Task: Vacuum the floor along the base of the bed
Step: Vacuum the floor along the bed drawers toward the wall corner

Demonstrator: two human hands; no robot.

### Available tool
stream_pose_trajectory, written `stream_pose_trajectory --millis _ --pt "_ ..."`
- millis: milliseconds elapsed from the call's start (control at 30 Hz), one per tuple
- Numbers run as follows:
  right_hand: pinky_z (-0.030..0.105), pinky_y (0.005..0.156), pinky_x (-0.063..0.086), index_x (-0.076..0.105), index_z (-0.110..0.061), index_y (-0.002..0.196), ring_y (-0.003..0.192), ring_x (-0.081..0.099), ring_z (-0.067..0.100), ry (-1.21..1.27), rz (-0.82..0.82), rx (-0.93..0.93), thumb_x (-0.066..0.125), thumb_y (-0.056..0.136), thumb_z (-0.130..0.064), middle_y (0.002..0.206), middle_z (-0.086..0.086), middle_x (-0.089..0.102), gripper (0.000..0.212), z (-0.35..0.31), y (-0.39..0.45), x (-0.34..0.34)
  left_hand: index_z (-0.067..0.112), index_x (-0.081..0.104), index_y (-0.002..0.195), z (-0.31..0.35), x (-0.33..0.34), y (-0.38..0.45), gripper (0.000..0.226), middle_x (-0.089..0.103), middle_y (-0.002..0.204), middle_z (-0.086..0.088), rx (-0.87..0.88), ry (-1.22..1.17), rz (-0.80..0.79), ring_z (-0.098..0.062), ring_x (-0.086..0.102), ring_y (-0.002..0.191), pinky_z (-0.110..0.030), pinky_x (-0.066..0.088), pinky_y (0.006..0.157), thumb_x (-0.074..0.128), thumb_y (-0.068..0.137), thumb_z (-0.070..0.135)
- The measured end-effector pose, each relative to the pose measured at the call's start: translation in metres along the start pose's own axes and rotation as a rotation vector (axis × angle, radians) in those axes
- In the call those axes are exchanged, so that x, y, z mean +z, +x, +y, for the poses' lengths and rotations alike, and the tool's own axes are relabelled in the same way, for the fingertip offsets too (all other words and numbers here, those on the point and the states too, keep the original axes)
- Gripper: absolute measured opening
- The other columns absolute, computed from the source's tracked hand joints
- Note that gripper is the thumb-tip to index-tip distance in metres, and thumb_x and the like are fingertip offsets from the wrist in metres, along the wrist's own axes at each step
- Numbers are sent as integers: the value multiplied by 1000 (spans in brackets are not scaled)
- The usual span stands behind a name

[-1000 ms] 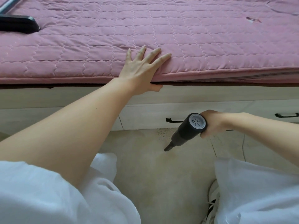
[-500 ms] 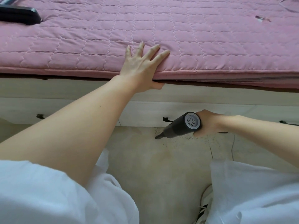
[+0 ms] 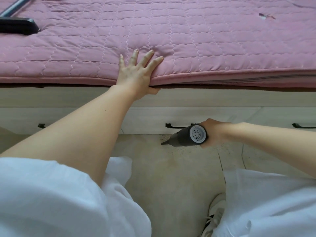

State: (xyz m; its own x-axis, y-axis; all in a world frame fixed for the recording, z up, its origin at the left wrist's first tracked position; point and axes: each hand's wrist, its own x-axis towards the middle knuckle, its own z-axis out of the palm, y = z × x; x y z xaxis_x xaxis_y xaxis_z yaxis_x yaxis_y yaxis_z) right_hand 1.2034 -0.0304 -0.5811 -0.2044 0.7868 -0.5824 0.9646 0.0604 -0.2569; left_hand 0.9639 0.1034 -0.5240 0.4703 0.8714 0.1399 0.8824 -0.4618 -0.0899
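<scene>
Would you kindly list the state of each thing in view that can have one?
Handheld vacuum: gripped, nozzle angled down-left at the floor by the bed base.
Right hand: curled around the vacuum's grip.
Left hand: fingers spread flat on the pink quilted mattress pad, thumb under its edge.
Drawer: closed.
Floor: dark specks near the nozzle.
Floor brush head: lying idle on the pad.

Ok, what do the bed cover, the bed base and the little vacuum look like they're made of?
Bed cover: pink quilted fabric, matte, with stitched wavy lines and puckers. Bed base: pale wood or wood-look board, faint grain, dark handles that may be metal. Vacuum: probably dark matte plastic, with a light grey vented end cap.
</scene>
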Motion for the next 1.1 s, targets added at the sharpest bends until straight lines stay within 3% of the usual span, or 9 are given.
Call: stream_pose_trajectory --millis 133,267,467,633,900,1100 --pt "32 79 55 54 -31 114 92 62 17 16 3 -19 68 74 -23 101 -4 65 44 -2 0 1 43 2 152 0 -3 1 100 0 163 10 -2 5 -25 -33 -1 150 -68 6 114 62 76 68" --pt "33 81 55 50 -33 124 94 63 18 15 13 -46 68 73 -25 106 -5 65 55 -5 7 5 42 0 152 1 -3 0 101 -1 163 9 5 11 -12 -33 -2 150 -67 5 114 61 76 69" --pt "34 86 54 50 -31 127 98 62 18 -3 21 -71 71 74 -26 111 -4 65 57 -10 13 3 41 2 152 -4 -7 0 102 2 163 9 29 -22 2 -33 1 150 -65 5 115 65 75 67" --pt "23 79 48 52 -30 125 94 58 12 -2 7 -74 72 76 -23 104 -9 61 54 -10 12 0 41 2 153 -5 -9 -2 100 4 163 8 43 -36 9 -33 2 150 -65 5 116 62 77 66" --pt "24 71 47 51 -27 117 83 57 13 -41 28 -78 69 76 -25 91 -12 56 45 -6 15 11 40 2 154 -5 -9 -1 100 3 164 7 49 -36 -3 -34 2 150 -66 5 115 62 78 66" --pt "28 74 50 51 -25 115 88 59 18 -84 30 -97 67 78 -30 102 -3 63 41 -12 20 15 39 1 154 -6 -8 -1 101 3 164 6 53 -29 2 -35 2 150 -66 6 115 62 79 66"
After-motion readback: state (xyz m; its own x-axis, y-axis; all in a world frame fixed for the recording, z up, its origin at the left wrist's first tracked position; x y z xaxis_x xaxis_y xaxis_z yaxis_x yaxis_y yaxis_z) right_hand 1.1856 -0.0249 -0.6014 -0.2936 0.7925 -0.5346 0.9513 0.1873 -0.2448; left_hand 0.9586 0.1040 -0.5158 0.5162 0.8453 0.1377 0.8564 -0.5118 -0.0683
